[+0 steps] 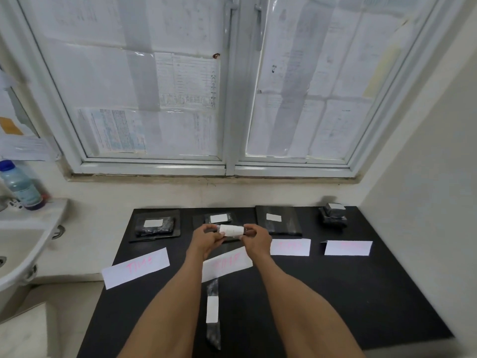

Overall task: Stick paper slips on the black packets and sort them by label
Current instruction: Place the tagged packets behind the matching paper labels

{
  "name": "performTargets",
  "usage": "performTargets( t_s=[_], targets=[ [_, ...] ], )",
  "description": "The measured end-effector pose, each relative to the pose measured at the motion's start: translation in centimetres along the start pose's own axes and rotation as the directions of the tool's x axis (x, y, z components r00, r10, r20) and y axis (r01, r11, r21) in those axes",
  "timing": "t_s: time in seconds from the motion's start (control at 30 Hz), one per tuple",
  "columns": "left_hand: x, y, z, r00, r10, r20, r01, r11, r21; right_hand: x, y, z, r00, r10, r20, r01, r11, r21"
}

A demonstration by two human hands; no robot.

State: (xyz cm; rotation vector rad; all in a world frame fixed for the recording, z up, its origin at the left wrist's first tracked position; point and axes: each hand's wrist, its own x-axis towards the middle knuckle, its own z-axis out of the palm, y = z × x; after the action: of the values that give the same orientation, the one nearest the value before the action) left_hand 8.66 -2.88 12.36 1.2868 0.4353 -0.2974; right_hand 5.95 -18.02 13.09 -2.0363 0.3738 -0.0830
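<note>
My left hand (206, 239) and my right hand (255, 239) together hold a slim black packet with a white paper slip (231, 230) wrapped round its middle, just above the black table (335, 293). Behind it lies a black packet with a white slip (219, 218). More slip-bearing packets lie at the back left (154, 224), back centre-right (278, 219) and back right (334, 214). A long narrow packet with a slip (213, 310) lies between my forearms. Four white label cards with pink writing lie in a row: far left (135, 267), centre (227, 264), right (290, 247), far right (347, 248).
A white sink (25, 244) stands to the left of the table, with a blue-capped bottle (22, 186) on its ledge. A window covered with papers (185, 81) fills the wall behind. A white wall (426, 202) borders the table's right side.
</note>
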Motion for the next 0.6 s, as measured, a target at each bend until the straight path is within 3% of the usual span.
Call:
performTargets(
  t_s=[0.2,0.6],
  targets=[
    [3.5,-0.2,4.4,0.999,-0.012,-0.038,0.019,0.984,0.178,4.8,1.8,-2.7,1.0,0.009,-0.025,-0.008,1.0,0.009],
    [12.0,-1.6,13.6,0.993,-0.107,-0.057,0.12,0.94,0.319,15.9,6.8,-7.0,0.995,0.068,0.076,-0.054,0.984,-0.171]
  ],
)
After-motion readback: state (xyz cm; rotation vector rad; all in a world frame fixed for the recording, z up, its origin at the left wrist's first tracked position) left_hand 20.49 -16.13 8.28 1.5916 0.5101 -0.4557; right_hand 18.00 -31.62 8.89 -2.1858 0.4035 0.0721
